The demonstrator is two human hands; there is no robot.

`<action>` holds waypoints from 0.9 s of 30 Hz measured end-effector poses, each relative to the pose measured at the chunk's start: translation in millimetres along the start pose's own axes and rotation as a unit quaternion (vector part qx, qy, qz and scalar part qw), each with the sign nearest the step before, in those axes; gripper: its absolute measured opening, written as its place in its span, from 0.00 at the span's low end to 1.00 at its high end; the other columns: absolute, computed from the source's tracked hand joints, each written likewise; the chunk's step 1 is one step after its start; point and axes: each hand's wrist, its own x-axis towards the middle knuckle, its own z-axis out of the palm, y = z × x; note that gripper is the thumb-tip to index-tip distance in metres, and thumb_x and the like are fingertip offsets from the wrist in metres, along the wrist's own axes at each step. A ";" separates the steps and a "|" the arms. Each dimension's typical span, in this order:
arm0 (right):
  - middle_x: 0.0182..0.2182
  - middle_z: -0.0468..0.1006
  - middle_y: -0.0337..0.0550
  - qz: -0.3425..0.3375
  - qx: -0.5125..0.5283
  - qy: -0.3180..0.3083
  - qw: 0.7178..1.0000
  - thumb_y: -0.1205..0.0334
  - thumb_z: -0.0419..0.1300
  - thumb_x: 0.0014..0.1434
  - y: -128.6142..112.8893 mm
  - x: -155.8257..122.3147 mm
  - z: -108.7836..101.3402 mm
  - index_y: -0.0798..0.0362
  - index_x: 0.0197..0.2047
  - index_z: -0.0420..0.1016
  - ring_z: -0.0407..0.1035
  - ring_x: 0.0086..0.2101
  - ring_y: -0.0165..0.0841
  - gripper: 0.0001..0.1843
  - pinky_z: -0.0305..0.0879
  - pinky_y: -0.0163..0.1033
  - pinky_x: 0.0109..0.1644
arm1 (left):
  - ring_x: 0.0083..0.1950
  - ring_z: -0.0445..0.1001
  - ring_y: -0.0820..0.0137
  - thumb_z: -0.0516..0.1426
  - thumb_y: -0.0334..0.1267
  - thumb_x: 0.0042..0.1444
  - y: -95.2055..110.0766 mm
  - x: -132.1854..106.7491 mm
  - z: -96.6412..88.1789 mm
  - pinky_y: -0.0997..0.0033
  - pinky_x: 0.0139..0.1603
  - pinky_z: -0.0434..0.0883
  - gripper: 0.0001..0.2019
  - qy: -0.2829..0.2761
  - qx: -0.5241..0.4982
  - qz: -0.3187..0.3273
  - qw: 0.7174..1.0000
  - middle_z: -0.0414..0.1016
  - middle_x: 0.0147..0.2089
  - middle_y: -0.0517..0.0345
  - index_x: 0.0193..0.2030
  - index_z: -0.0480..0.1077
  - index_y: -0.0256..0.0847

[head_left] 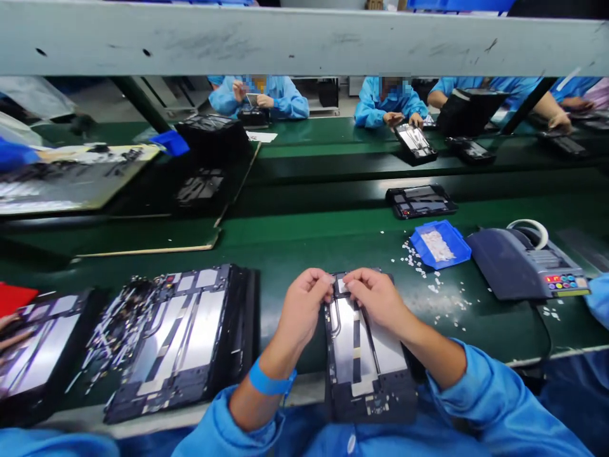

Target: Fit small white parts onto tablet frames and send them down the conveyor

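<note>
An opened tablet housing (366,362), black-framed with silver plates and dark flat cables, lies in front of me with its near end at the bench edge. Over its far end, my left hand (308,298) is closed in a pinch by the upper left corner. My right hand (375,293) pinches just beside it, fingertips at a small pale patch (341,285). Whatever is between the fingers of either hand is too small to make out. A blue band (271,379) circles my left wrist.
Left of me stand a stack of similar housings (190,336) and a heap of thin cables (121,324). To the right are a blue tray (459,241) of small white pieces, scattered bits and a tape dispenser (518,263). Co-workers (390,105) sit opposite; a beam (304,41) crosses above.
</note>
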 end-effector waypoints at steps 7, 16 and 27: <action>0.48 0.79 0.49 -0.283 -0.436 -0.118 0.846 0.67 0.54 0.72 18.8 34.0 -29.2 0.49 0.57 0.80 0.69 0.42 0.37 0.17 0.64 0.42 0.48 | 0.57 0.75 0.57 0.55 0.33 0.64 0.0 3.1 -40.3 0.53 0.58 0.71 0.07 -0.136 0.468 0.220 0.845 0.82 0.54 0.51 0.36 0.73 0.44; 0.44 0.79 0.49 -0.332 -0.533 -0.170 0.760 0.67 0.53 0.73 30.1 41.4 -32.0 0.51 0.60 0.77 0.64 0.39 0.38 0.17 0.59 0.42 0.43 | 0.54 0.74 0.54 0.53 0.29 0.65 -6.0 7.0 -25.0 0.51 0.54 0.71 0.10 -0.174 0.635 0.272 0.702 0.79 0.62 0.50 0.43 0.75 0.44; 0.46 0.78 0.51 -0.336 -0.575 -0.208 0.717 0.66 0.53 0.73 19.7 39.9 -31.2 0.53 0.61 0.76 0.64 0.41 0.40 0.18 0.57 0.44 0.41 | 0.56 0.74 0.51 0.54 0.28 0.64 -5.6 3.5 -23.0 0.48 0.55 0.70 0.10 -0.187 0.663 0.262 0.676 0.76 0.65 0.46 0.46 0.74 0.42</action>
